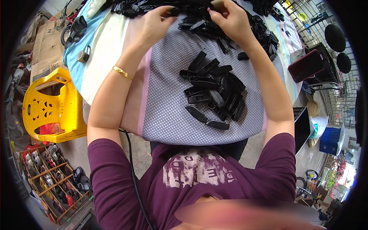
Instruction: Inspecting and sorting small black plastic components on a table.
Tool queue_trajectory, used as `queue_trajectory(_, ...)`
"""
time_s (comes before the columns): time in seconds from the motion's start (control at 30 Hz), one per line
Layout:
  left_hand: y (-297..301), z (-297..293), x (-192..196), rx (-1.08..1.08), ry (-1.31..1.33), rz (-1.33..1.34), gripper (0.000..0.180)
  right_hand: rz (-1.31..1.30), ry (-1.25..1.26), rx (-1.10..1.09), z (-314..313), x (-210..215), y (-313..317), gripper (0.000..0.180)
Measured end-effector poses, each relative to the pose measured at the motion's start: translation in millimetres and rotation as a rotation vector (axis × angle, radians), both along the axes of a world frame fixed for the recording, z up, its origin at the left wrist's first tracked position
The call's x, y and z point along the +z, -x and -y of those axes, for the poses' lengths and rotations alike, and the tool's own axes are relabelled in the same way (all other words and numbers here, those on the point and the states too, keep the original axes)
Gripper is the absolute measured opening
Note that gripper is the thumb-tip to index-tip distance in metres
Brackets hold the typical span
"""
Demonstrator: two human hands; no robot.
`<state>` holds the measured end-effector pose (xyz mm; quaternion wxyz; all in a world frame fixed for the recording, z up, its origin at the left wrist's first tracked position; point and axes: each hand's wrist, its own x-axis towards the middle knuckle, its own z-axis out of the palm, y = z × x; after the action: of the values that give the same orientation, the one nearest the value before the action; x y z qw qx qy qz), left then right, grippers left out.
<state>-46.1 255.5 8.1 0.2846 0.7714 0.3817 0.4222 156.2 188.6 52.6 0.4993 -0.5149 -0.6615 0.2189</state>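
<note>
Both my arms reach to the far side of a cloth-covered table. My left hand [158, 25] is closed in a pinch at the edge of a heap of black plastic pieces [132, 8], with a dark piece at its fingertips. Opposite it, my right hand [231, 22] also has its fingers pressed together; what lies between them cannot be made out against the dark heap. Nearer to me, between my forearms, is a loose pile of black slotted plastic pieces [207, 82], shaped like buckles or clips.
Dotted grey cloth [168, 103] covers the table's middle. A yellow plastic chair [69, 111] stands at the left, above a shoe rack [50, 180]. A dark red phone-like slab [306, 66] is at the right edge. A black cable [132, 165] hangs near my left side.
</note>
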Motion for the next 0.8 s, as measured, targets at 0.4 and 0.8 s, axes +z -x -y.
queue_trajectory(0.4, -28, 47, 3, -0.392, 0.397, 0.423, 0.036, -0.450, 0.280, 0.282, 41, -26, -6, 0.029)
queue_trajectory(0.8, -38, 66, 7, -0.322, 0.418, 0.568, 0.029, -0.247, 0.003, 0.079, 44, -40, 10, 0.024)
